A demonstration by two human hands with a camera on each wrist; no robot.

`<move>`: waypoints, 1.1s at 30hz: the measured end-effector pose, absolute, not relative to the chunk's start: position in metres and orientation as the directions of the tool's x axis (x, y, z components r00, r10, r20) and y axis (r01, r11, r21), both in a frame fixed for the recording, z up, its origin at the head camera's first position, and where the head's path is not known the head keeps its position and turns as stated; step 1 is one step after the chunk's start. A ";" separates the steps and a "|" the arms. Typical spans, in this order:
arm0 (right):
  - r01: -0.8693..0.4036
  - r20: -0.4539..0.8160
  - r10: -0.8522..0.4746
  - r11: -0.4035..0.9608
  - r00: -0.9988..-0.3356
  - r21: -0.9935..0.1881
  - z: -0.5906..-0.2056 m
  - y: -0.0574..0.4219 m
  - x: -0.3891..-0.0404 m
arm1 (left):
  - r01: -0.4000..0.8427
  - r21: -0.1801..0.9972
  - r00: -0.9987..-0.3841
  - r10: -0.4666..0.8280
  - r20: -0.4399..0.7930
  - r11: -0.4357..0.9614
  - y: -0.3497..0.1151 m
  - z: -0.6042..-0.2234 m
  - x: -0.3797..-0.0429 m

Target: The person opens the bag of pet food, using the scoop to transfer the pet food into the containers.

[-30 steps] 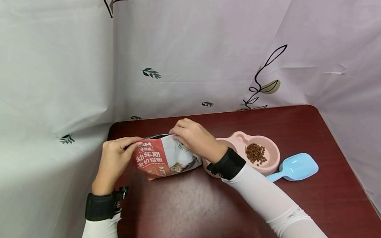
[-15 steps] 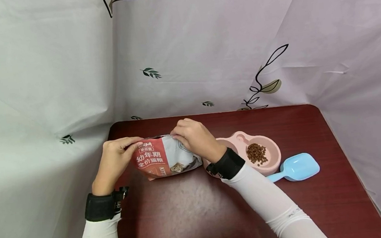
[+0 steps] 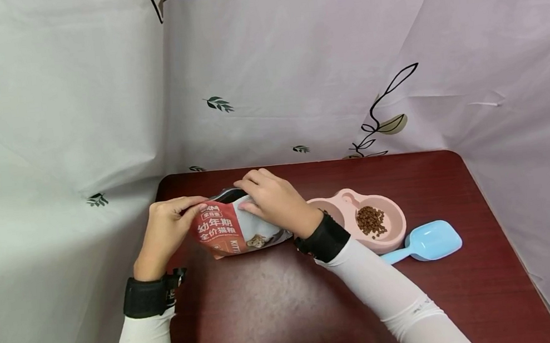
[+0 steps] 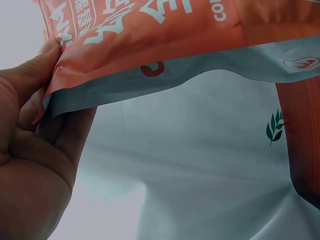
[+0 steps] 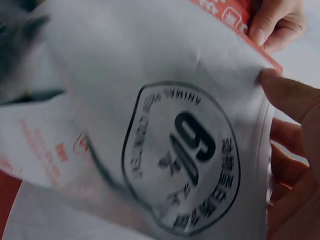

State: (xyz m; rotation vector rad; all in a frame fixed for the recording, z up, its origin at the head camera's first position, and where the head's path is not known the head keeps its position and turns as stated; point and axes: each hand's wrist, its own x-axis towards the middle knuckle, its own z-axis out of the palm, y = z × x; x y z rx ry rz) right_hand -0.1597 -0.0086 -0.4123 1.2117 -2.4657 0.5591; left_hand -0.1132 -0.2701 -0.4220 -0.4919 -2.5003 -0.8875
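Note:
A red-and-white bag of cat food (image 3: 221,230) lies tilted on the table, its mouth away from me and a dark gap showing along the top edge. My left hand (image 3: 164,233) pinches the top left corner between thumb and fingers, which the left wrist view confirms on the orange corner of the bag (image 4: 145,45). At the top edge further right, my right hand (image 3: 278,202) holds the bag with the thumb on the white front and fingers behind the rim. In the right wrist view that thumb (image 5: 290,95) presses near the rim.
Right of the bag stands a pink double bowl (image 3: 391,209), brown kibble (image 3: 371,221) in its right hollow; my right wrist partly hides the left hollow. A light blue scoop (image 3: 435,239) lies beside it on the dark red table (image 3: 269,312). Pale cloth (image 3: 269,71) hangs behind.
My right hand has shifted a little left along the bag's top edge. The bag's mouth, nearly closed half a second ago, now gapes wider. My left hand stays in place.

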 end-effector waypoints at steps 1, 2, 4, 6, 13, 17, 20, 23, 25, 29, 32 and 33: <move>-0.808 0.459 -0.674 0.553 -0.578 -0.205 -0.412 -0.010 -0.160 | 0.462 0.502 -0.840 0.179 0.513 0.731 -0.270 -0.422 -0.113; -0.810 0.461 -0.674 0.543 -0.577 -0.220 -0.413 -0.010 -0.160 | 0.462 0.501 -0.839 0.178 0.514 0.732 -0.270 -0.422 -0.113; -0.815 0.469 -0.671 0.521 -0.574 -0.254 -0.415 -0.011 -0.162 | 0.463 0.498 -0.838 0.179 0.515 0.733 -0.270 -0.422 -0.114; -0.821 0.490 -0.661 0.493 -0.568 -0.287 -0.417 -0.011 -0.163 | 0.462 0.496 -0.838 0.178 0.516 0.735 -0.270 -0.423 -0.114; -0.852 0.567 -0.638 0.427 -0.521 -0.302 -0.425 -0.009 -0.168 | 0.460 0.501 -0.837 0.171 0.520 0.733 -0.270 -0.422 -0.113; -0.858 0.568 -0.644 0.415 -0.512 -0.303 -0.425 -0.007 -0.169 | 0.458 0.507 -0.841 0.171 0.514 0.730 -0.269 -0.423 -0.114; -0.861 0.558 -0.656 0.410 -0.508 -0.301 -0.425 -0.004 -0.171 | 0.458 0.507 -0.842 0.172 0.512 0.730 -0.269 -0.423 -0.114; -0.865 0.554 -0.665 0.411 -0.501 -0.288 -0.425 0.000 -0.173 | 0.459 0.506 -0.841 0.174 0.512 0.730 -0.269 -0.424 -0.115; -0.869 0.556 -0.669 0.413 -0.494 -0.275 -0.426 0.002 -0.175 | 0.461 0.507 -0.840 0.173 0.515 0.728 -0.270 -0.424 -0.116; -0.881 0.582 -0.668 0.417 -0.463 -0.223 -0.431 0.006 -0.180 | 0.465 0.512 -0.836 0.168 0.523 0.722 -0.270 -0.424 -0.116; -0.893 0.616 -0.663 0.416 -0.427 -0.171 -0.436 0.008 -0.183 | 0.465 0.512 -0.836 0.168 0.523 0.722 -0.270 -0.423 -0.116; -0.896 0.628 -0.660 0.416 -0.413 -0.152 -0.437 0.008 -0.184 | 0.464 0.511 -0.837 0.168 0.521 0.724 -0.270 -0.423 -0.115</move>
